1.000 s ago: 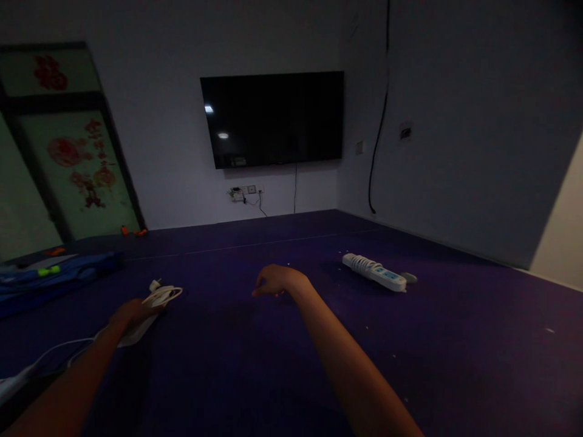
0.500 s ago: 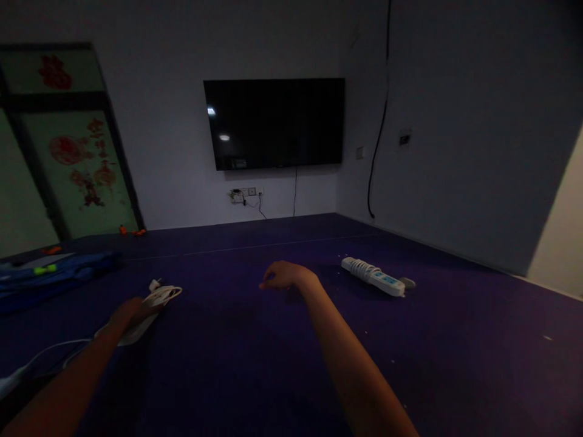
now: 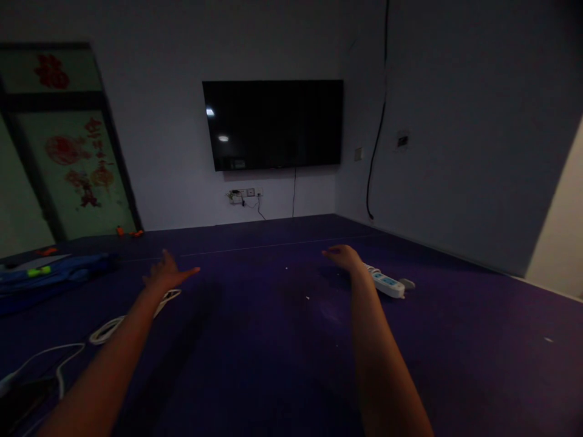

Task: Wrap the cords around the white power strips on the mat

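The left hand, now emptied, spreads above looped white cable; the right hand, finger closure unclear, nears the long white power strip.

Home interior — wall-mounted television, decorated door

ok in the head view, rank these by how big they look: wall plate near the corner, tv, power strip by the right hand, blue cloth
1. tv
2. blue cloth, cut off by the picture edge
3. power strip, partly hidden behind the right hand and wrist
4. wall plate
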A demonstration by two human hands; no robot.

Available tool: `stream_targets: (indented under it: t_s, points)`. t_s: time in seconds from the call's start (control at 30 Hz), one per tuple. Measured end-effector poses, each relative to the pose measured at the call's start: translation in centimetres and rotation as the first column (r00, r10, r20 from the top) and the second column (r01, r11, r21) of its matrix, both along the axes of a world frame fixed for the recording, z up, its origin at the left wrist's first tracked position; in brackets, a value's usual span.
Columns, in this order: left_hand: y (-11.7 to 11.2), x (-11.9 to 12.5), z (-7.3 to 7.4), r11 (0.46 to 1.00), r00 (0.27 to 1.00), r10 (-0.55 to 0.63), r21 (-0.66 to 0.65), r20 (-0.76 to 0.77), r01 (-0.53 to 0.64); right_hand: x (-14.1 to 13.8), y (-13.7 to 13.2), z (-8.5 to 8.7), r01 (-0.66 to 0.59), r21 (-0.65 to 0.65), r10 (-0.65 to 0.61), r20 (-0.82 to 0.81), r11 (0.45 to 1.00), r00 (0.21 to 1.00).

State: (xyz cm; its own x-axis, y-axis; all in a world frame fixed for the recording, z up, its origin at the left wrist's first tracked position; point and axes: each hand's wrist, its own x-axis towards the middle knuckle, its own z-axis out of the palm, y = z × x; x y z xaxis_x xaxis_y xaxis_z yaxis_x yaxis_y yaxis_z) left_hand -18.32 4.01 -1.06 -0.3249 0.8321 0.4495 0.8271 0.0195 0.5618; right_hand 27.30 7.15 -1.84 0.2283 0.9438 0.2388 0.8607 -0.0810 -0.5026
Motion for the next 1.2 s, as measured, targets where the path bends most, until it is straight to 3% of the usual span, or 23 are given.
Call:
stream_targets:
  t_s: [0.07,0.2,0.33,0.47,0.63,0.93,1.2]
  points:
    - [-0.3,4.7,2.0,1.000,1.000,0.017,0.022,-0.013,-0.017,1.2,0.2,-0.7,0.134,0.056,-0.132,-0.035,0.989,0.991]
    - [-1.9,13.2,4.5,0.971,0.974,-0.202,0.149,0.105,0.185,3.7,0.2,-1.9,0.416,0.101,-0.403,-0.126,0.904,0.906]
    - [-3.0,17.1,4.9,0.882,0.882,-0.425,0.311,0.204,0.354,5.5,0.2,-3.2,0.512,0.013,-0.506,-0.129,0.859,0.853]
    - [-3.1,16.3,4.8,0.845,0.808,-0.500,0.382,0.313,0.374,6.1,0.7,-5.5,0.593,-0.031,-0.591,-0.135,0.805,0.795]
    - [-3.5,13.7,5.2,0.875,0.792,-0.453,0.374,0.410,0.306,6.0,1.5,-7.9,0.600,-0.084,-0.606,-0.123,0.796,0.786]
    - [-5.6,12.1,6.4,0.881,0.797,-0.429,0.392,0.426,0.264,5.4,1.4,-8.5,0.699,-0.104,-0.706,-0.092,0.708,0.702]
    - [-6.0,11.4,6.4,0.877,0.781,-0.447,0.388,0.436,0.285,5.4,1.3,-8.9,0.750,-0.096,-0.756,-0.102,0.654,0.647]
